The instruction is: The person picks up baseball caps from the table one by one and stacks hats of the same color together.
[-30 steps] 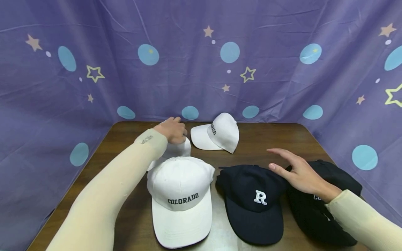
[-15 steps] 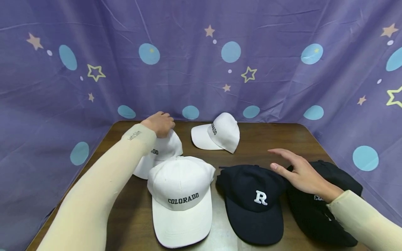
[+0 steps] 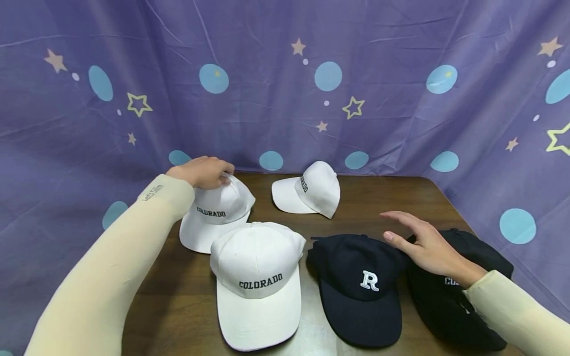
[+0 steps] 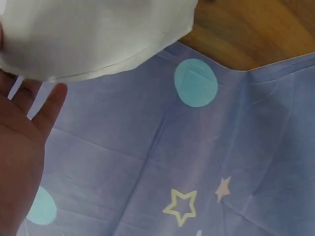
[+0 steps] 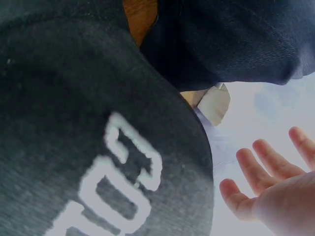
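My left hand [image 3: 202, 172] grips the crown of a white COLORADO cap [image 3: 218, 202] at the back left of the table. In the left wrist view, that cap [image 4: 98, 37] fills the upper left, with fingers at its edge; the thumb is mostly hidden. Directly in front of it lies a second white COLORADO cap [image 3: 258, 277], brim toward me. My right hand [image 3: 432, 247], fingers relaxed and apart, hovers between a navy cap [image 3: 356, 267] with a white R and a black cap [image 3: 450, 311]. Nothing is in the right hand [image 5: 280, 191].
A third white cap [image 3: 311, 188] lies on its own at the back, its brim pointing left. The brown wooden table [image 3: 383, 198] ends against a purple curtain [image 3: 276, 99] with stars and blue dots, which also hangs at both sides.
The left hand has moved left with the white cap, whose lettering has come into view as it turned forward. My right hand and the other caps have stayed put.
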### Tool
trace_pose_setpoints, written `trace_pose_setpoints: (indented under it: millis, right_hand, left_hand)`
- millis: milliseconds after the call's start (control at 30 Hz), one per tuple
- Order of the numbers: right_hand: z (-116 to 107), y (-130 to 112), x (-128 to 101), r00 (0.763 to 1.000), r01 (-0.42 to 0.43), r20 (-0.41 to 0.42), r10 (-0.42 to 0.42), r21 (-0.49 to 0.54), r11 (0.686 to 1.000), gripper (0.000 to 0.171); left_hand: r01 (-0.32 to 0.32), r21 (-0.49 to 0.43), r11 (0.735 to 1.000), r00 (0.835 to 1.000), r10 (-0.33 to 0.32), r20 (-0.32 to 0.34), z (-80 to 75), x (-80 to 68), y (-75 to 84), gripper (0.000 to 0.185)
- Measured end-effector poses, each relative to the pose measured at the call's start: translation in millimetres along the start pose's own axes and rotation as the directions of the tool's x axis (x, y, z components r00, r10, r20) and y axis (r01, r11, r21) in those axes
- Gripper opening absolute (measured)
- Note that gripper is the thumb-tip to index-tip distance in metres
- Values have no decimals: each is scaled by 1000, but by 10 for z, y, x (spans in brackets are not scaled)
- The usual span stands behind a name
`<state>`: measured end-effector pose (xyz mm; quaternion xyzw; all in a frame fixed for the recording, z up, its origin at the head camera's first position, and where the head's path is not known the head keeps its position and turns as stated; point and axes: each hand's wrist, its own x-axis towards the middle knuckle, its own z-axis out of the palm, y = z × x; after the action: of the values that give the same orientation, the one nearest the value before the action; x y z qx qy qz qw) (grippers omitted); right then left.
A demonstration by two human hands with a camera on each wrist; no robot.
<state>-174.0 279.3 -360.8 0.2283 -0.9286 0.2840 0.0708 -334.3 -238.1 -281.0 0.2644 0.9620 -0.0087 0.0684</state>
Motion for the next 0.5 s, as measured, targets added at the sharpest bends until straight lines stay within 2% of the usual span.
trace_pose_setpoints:
  millis: [100,233,367,500]
  right_hand:
    - [-1,-5,3,1000,-2,-2,2,5,1000,47]
    - [4,-12,3,1000,1,-5,-1,18,1000,46]
    - [11,-18,3,1000,3,-7,-3,26,1000,46]
    - [3,-33,13,1000,9,-7,-9,24,1000,46]
  left_hand:
    - [-10,-46,999,999,9,-33,3,-51,-46,8]
    - [-63,-121,991,994,51,-96,-1,-98,-73,11]
    - [-99,-192,976,980,62,-188,-31,-136,-66,10]
    - [-110,-218,970,963,50,-265,-73,-136,-44,9]
